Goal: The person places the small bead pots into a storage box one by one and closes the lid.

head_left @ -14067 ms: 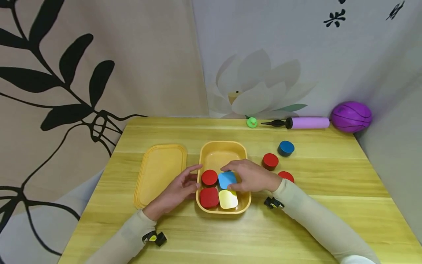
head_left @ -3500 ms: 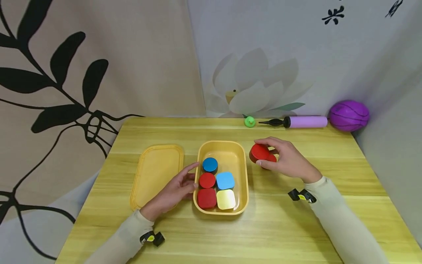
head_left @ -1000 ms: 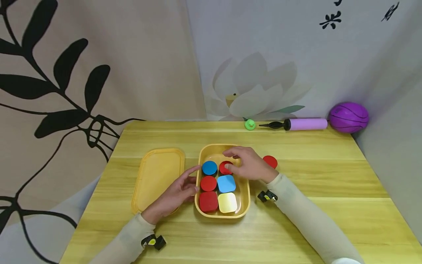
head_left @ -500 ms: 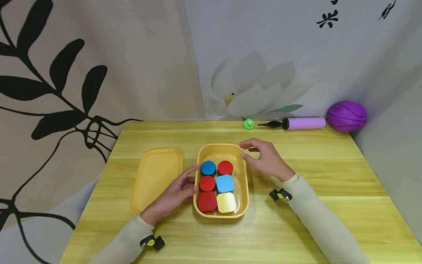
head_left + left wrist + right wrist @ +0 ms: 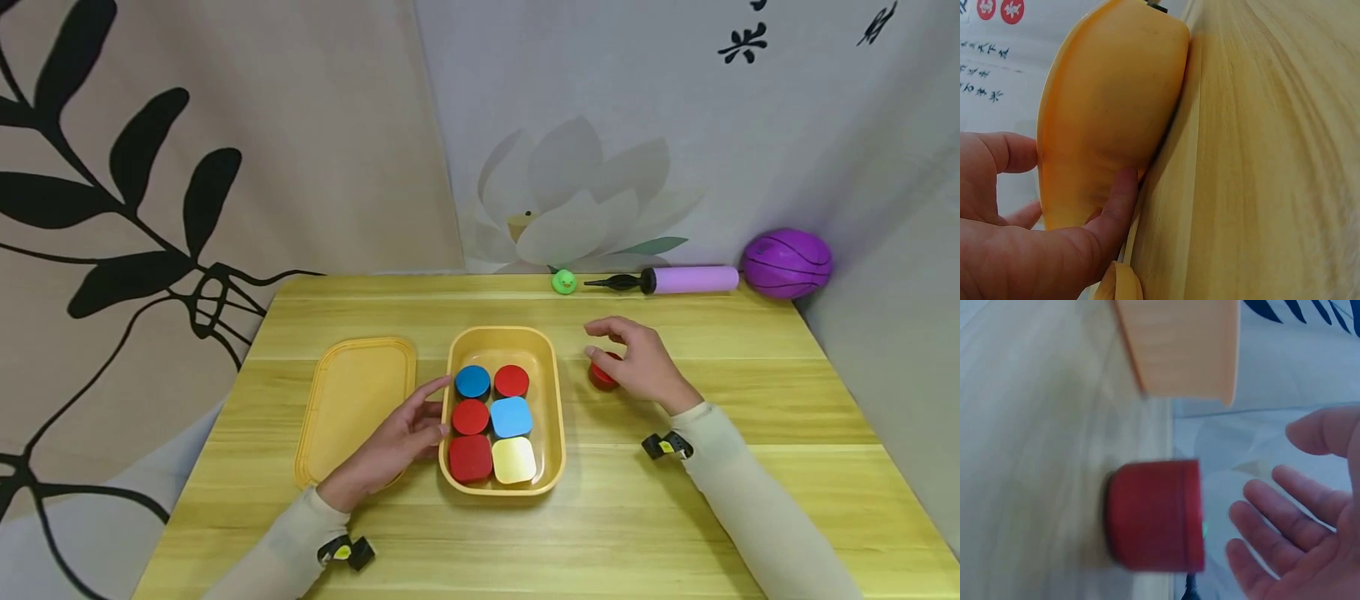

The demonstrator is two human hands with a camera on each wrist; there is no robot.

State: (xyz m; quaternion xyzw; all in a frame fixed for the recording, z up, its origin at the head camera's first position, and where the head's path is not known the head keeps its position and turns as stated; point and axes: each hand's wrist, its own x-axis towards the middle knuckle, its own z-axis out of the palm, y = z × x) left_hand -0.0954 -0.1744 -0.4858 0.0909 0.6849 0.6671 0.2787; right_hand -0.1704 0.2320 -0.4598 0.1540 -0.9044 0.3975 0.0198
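Note:
A yellow plastic box (image 5: 556, 400) stands mid-table, holding several small lidded containers. Inside are a blue round one (image 5: 472, 381), red round ones (image 5: 512, 381) (image 5: 470, 417), a light-blue square one (image 5: 512, 417), a red square one (image 5: 471, 459) and a pale-yellow square one (image 5: 514, 461). My left hand (image 5: 397, 442) rests its fingertips against the box's left wall, also seen in the left wrist view. Over another red round container (image 5: 1157, 515) on the table, my right hand (image 5: 637, 362) hovers with fingers spread, apart from it in the right wrist view.
The box's yellow lid (image 5: 356, 408) lies flat left of the box. Along the back edge are a green toy duck (image 5: 564, 282), a purple hand pump (image 5: 693, 280) and a purple ball (image 5: 787, 263). A wall hanging rises behind the wooden table (image 5: 637, 525).
A blue round and a red round container have gone from the table into the box. My right hand released the red one there and moved right; my left hand stays at the box.

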